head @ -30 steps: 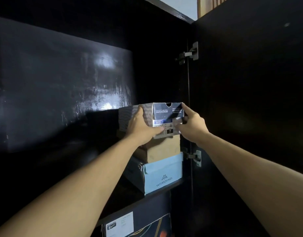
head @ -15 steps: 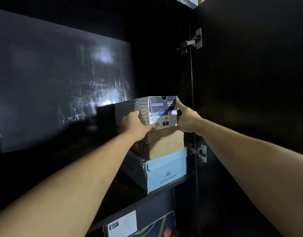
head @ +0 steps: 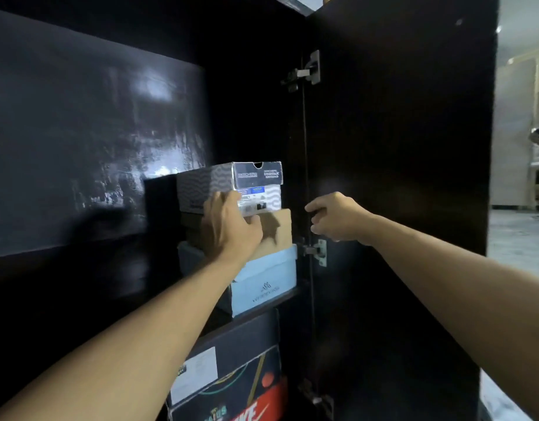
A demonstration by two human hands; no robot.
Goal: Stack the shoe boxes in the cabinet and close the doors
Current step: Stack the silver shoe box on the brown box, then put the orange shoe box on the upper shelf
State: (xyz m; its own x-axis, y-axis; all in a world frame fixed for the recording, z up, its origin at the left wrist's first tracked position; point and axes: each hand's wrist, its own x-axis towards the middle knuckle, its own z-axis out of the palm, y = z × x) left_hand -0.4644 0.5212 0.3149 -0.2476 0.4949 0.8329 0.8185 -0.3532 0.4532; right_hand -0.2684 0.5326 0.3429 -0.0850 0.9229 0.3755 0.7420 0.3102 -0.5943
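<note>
Right hand (head: 335,218) now off the grey box (head: 228,185) — left hand (head: 228,227) still there.

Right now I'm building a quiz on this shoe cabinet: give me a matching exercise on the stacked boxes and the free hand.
Things:
1. grey patterned box
2. brown box
3. light blue box
4. right hand

States:
A. bottom of the stack, on the shelf
B. top of the stack
C. holding nothing, beside the stack
D. middle of the stack

Pairs: 1-B, 2-D, 3-A, 4-C
</note>
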